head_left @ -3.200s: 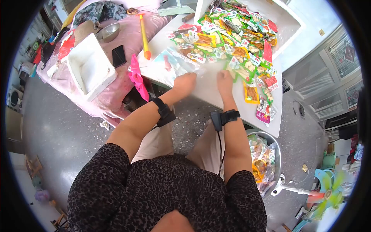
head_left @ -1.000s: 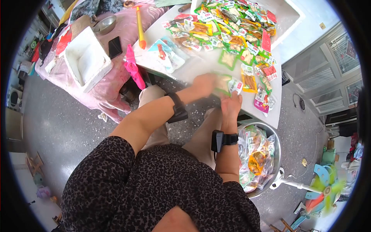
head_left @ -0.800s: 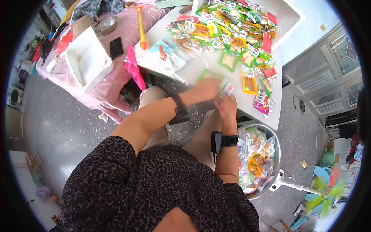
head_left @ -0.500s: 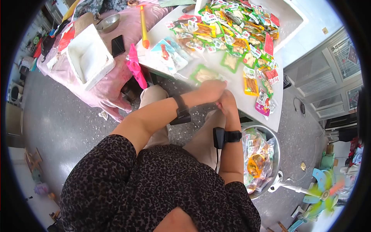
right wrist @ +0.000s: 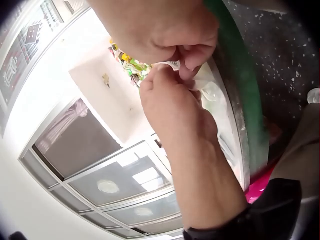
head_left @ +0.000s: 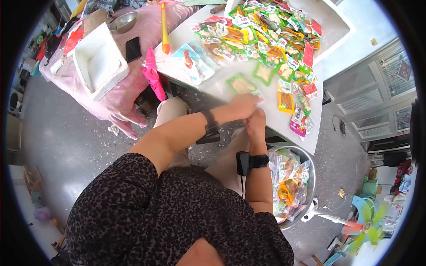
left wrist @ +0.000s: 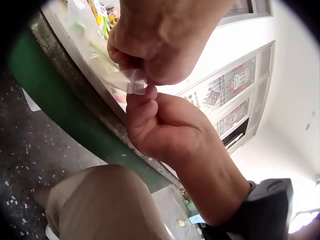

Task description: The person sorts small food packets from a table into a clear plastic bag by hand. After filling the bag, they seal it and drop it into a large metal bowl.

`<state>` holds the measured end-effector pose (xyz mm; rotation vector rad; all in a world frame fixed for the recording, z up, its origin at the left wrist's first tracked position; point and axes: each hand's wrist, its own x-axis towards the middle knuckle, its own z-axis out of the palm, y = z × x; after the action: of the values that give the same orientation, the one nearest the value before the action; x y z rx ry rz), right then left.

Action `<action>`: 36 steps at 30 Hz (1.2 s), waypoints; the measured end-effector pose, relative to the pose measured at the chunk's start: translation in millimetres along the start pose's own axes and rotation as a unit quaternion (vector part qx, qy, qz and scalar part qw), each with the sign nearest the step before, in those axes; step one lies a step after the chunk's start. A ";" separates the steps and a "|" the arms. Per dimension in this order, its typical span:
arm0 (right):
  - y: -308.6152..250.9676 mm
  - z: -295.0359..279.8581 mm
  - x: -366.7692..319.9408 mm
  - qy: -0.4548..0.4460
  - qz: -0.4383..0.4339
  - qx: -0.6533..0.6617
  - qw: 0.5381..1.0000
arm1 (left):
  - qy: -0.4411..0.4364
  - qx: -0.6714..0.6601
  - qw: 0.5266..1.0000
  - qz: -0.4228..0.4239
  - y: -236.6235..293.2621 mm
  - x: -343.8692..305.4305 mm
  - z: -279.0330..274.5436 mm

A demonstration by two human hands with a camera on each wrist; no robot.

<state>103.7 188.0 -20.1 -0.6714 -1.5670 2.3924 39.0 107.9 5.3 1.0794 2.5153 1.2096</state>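
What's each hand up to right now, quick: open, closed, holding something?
Left hand: closed, gripping a clear plastic bag by its gathered end.
Right hand: closed, fingertips pinching at that same end.

A white foam box (head_left: 100,64) sat tilted on a pink cloth (head_left: 151,27), with a dark phone (head_left: 133,49) beside it and a metal bowl (head_left: 124,23) near its far end. A long yellow object (head_left: 164,27) with an orange tip lay farther right. A fan (head_left: 367,227), its blades blurred, and a dark looped cord (head_left: 341,127) were by the speckled floor (head_left: 66,133)'s right side.
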 end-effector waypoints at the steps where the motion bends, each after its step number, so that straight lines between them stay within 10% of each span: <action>1: -1.7 -2.2 2.1 -0.028 0.006 -0.040 0.999 | 0.010 0.011 1.000 0.000 0.0 0.4 -0.6; 5: -47.3 -11.9 -3.1 -0.058 0.073 -0.291 0.952 | 0.060 0.042 0.996 0.042 -2.8 -5.9 -7.7; 17: -66.9 -2.2 146.8 -0.023 -0.351 -0.617 0.703 | 0.055 0.132 0.985 0.094 -14.7 -11.8 2.1; 24: -69.0 16.5 166.1 -0.079 -0.180 -0.783 0.589 | 0.060 0.124 0.984 0.111 -26.8 -8.5 10.9; 30: -82.6 9.1 166.5 -0.095 -0.206 -0.654 0.721 | 0.026 0.140 0.985 0.093 -20.0 -9.1 3.6; 36: -93.1 1.2 201.3 0.062 -0.183 -0.699 0.688 | 0.010 0.138 0.988 0.069 -17.6 -7.2 2.5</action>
<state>-80.3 307.6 12.3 -0.5371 -2.8711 0.4575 35.8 97.4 -10.3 1.3289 2.7233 0.9219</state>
